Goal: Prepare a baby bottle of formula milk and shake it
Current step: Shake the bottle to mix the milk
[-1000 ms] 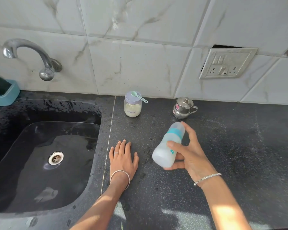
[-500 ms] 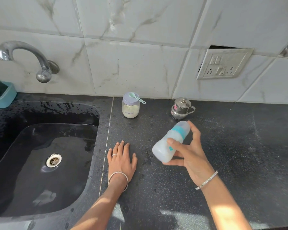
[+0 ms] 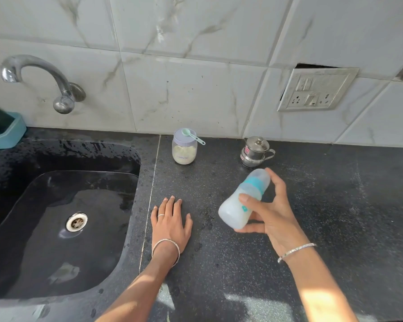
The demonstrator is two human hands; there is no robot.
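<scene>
Head view: your right hand (image 3: 275, 220) grips the capped bottle (image 3: 231, 212), tilted above the counter (image 3: 340, 205); your left hand (image 3: 171, 223) lies flat, fingers straight. Shake from the wrist, thumb firm.

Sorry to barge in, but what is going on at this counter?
A person holds a capped baby bottle of milky liquid tilted in the right hand above the black counter. The left hand rests flat on the counter beside the sink. The closed formula jar, a scoop on its lid, and a small steel pot stand by the wall.
</scene>
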